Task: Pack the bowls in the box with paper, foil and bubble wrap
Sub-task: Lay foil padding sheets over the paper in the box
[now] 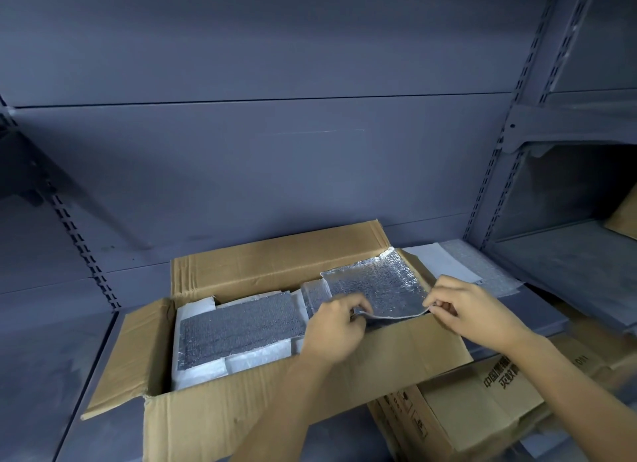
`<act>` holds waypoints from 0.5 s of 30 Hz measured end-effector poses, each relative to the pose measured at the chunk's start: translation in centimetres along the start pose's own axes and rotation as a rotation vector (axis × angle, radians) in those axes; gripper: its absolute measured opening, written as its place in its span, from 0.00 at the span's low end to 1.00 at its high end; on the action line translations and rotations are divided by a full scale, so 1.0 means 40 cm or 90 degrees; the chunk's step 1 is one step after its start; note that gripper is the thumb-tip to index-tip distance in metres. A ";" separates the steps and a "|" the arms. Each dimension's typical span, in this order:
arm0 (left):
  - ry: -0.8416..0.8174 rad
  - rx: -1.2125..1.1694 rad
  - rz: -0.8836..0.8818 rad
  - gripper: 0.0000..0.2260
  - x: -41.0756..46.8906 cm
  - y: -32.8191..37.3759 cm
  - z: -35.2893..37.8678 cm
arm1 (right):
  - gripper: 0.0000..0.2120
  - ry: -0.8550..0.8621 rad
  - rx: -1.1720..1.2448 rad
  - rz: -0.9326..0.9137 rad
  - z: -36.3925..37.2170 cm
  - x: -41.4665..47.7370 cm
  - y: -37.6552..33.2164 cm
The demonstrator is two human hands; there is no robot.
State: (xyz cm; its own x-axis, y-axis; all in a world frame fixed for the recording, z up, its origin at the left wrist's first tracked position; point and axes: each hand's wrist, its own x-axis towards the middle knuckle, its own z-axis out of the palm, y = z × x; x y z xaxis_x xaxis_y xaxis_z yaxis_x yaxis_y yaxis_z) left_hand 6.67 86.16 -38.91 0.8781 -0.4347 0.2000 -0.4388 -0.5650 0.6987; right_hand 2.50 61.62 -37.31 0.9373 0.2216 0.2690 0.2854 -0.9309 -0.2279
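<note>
Silver quilted foil sheet [375, 289], held over the right end of the open brown cardboard box [275, 385] on the grey metal shelf [51, 365]; left hand [336, 327] and right hand [472, 310] each pinching its near edge in a finger-and-thumb grip. Bowls not visible, presumably under the flat foil piece [238, 327] and white bubble wrap [256, 356] at the box's left end. Risk: uneven pull could tear or crease the thin sheet, or leave it riding on the box's right wall, exposing the contents beneath.

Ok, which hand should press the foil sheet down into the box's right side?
Left, probably. The left hand grips the foil sheet over the box interior; the right hand pinches its corner at the rim.
</note>
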 end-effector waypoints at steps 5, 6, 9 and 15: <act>-0.029 0.105 -0.036 0.08 -0.009 0.013 0.010 | 0.11 -0.063 -0.091 -0.039 0.005 0.004 0.006; -0.039 0.111 -0.035 0.08 -0.009 0.013 0.011 | 0.11 -0.071 -0.104 -0.036 0.004 0.006 0.004; -0.071 0.118 -0.027 0.09 -0.006 0.008 0.013 | 0.15 -0.096 -0.150 -0.028 0.003 0.013 -0.002; -0.066 0.097 0.041 0.10 0.000 -0.013 0.019 | 0.25 -0.064 -0.070 -0.028 0.002 0.012 -0.031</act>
State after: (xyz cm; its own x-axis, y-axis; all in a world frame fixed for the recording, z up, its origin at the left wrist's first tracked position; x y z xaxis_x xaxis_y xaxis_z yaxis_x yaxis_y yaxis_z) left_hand 6.77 85.92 -39.79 0.8263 -0.5390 0.1634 -0.5242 -0.6298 0.5732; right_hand 2.59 62.91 -36.97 0.9413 0.2858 0.1798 0.3084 -0.9445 -0.1131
